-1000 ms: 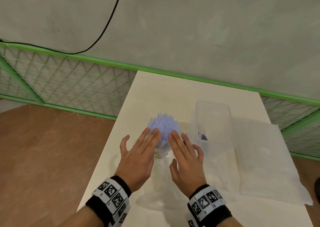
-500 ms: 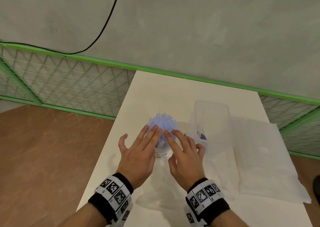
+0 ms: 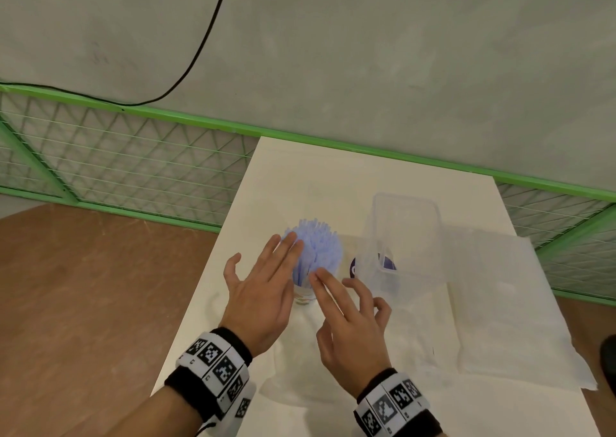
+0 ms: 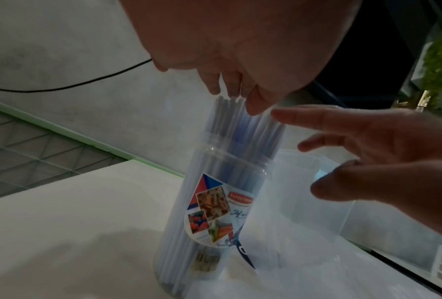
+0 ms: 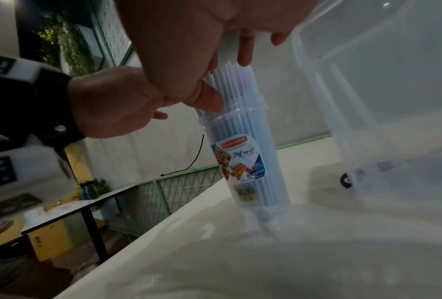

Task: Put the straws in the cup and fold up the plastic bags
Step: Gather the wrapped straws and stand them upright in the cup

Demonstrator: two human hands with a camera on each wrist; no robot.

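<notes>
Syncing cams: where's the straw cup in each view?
Head: straw cup at centre, mostly hidden between left hand and right hand.
Left wrist: upright at centre.
Right wrist: upright, right of centre.
Shared landmark: clear plastic box beside it.

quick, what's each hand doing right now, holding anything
Left hand: open, straight fingers on the tops of the straws, holding nothing.
Right hand: open, fingers loose beside the straws, holding nothing.

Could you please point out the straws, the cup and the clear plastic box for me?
straws [image 3: 316,240]: head view, on the fanned top ends.
cup [image 4: 214,204]: left wrist view, on its printed label.
clear plastic box [image 3: 408,236]: head view, on its near wall.
</notes>
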